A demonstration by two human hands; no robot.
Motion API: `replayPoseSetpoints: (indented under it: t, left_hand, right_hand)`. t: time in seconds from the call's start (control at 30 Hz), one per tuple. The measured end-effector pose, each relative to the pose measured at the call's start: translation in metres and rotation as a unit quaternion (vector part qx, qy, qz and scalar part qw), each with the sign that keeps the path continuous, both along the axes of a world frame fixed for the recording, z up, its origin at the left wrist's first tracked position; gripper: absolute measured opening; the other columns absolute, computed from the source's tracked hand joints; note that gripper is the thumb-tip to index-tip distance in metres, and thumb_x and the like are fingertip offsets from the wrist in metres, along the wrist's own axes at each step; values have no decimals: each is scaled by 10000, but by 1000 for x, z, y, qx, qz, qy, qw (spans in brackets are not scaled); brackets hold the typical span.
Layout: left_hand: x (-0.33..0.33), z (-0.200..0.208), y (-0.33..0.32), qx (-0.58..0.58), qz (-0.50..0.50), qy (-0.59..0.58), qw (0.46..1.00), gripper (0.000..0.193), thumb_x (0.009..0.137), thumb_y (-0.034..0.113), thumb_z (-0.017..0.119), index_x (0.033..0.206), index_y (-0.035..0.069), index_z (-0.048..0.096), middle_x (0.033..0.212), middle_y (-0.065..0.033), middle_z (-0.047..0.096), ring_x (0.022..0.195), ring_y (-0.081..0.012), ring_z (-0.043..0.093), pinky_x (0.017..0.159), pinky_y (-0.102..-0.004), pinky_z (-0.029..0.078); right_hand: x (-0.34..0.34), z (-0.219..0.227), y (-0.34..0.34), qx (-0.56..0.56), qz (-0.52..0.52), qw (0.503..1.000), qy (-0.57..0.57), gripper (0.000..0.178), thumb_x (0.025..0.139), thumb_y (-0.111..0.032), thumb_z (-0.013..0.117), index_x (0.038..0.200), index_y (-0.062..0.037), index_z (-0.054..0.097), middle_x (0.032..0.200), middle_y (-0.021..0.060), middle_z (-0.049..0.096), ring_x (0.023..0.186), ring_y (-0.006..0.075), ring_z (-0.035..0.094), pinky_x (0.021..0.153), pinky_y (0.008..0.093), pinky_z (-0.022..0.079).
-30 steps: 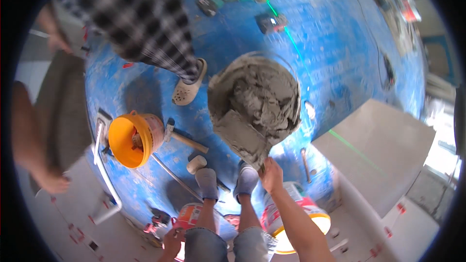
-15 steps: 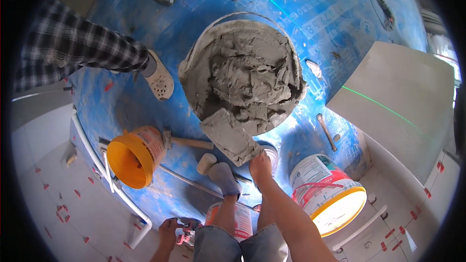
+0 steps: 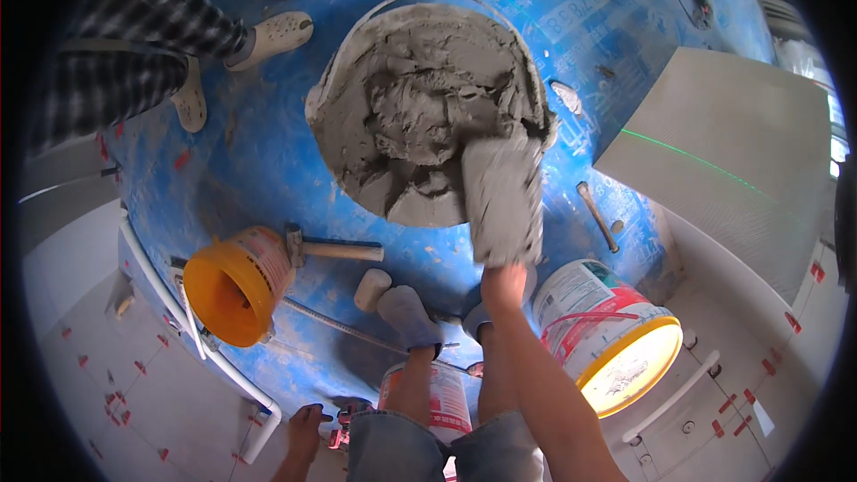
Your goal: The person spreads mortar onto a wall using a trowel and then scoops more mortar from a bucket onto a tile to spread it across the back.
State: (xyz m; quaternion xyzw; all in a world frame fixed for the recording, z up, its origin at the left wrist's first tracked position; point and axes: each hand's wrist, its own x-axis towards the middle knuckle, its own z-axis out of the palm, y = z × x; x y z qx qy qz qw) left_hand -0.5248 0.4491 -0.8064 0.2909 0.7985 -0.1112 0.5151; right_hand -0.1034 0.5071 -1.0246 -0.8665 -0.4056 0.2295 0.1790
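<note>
My right hand (image 3: 505,288) is closed round the handle of a flat rectangular trowel (image 3: 503,205), its blade coated in grey mortar and smeared by motion. The blade's far end lies over the front right part of a big round bucket (image 3: 320,98). Thick, lumpy grey mortar (image 3: 428,98) fills that bucket, with a scooped hollow toward the front. Low at the left, my left hand (image 3: 306,426) hangs beside my knee with fingers partly stretched and nothing visible in them. A red and black tool (image 3: 341,428) is close to it.
A yellow-rimmed bucket (image 3: 230,293) lies tipped at left, beside a mallet (image 3: 335,250). Another bucket (image 3: 603,330) stands right of my legs. A large tile (image 3: 723,143) leans at right, near a hammer (image 3: 598,217). A person's shoe (image 3: 278,37) is at far left.
My right hand has swung the trowel rightward, turning its blade from slanting left to pointing nearly straight ahead. The other person's feet have shifted, and both shoes now show.
</note>
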Motion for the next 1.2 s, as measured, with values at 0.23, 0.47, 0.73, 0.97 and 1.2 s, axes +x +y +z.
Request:
replayPoseSetpoints:
  t: [0.23, 0.47, 0.73, 0.97, 1.2]
  left_hand:
    - [17, -16, 12, -2, -10, 5, 1000, 376, 961, 296, 515, 1094, -39, 621, 832, -99, 716, 780, -127, 603, 762, -280, 446]
    - [3, -31, 10, 10, 18, -4, 1000, 390, 972, 306, 503, 1102, -47, 606, 848, -115, 711, 812, -157, 638, 785, -284, 476]
    - [7, -29, 17, 43, 0, -40, 998, 398, 981, 328, 500, 1106, -34, 610, 846, -118, 712, 819, -167, 645, 826, -291, 482]
    - [-1, -22, 6, 19, -18, -33, 999, 377, 974, 296, 507, 1110, -40, 610, 851, -125, 710, 820, -174, 647, 781, -311, 468]
    - [11, -25, 15, 21, -8, -42, 999, 331, 975, 233, 508, 1115, -51, 606, 884, -133, 704, 843, -177, 648, 840, -304, 463]
  right_hand:
    - [-46, -42, 62, 116, -127, 985, -24, 297, 904, -146, 534, 1144, 21, 587, 1102, 262, 606, 1042, 473, 526, 888, 482, 429]
    - [-86, -19, 3, -90, -197, 973, 75, 312, 827, -252, 634, 984, 17, 647, 957, 261, 635, 926, 444, 609, 814, 486, 501]
    - [-96, 70, -121, -123, -125, 984, 40, 439, 860, -277, 646, 1192, -7, 552, 1173, 223, 596, 1125, 401, 553, 947, 450, 439]
    - [-62, 134, 16, 104, -20, 963, 249, 259, 845, -199, 617, 981, 5, 535, 902, 267, 604, 803, 462, 595, 653, 479, 494]
    - [-70, 93, 41, 7, -90, 911, 402, 477, 876, -459, 630, 929, 9, 558, 758, 229, 626, 762, 448, 618, 634, 425, 487]
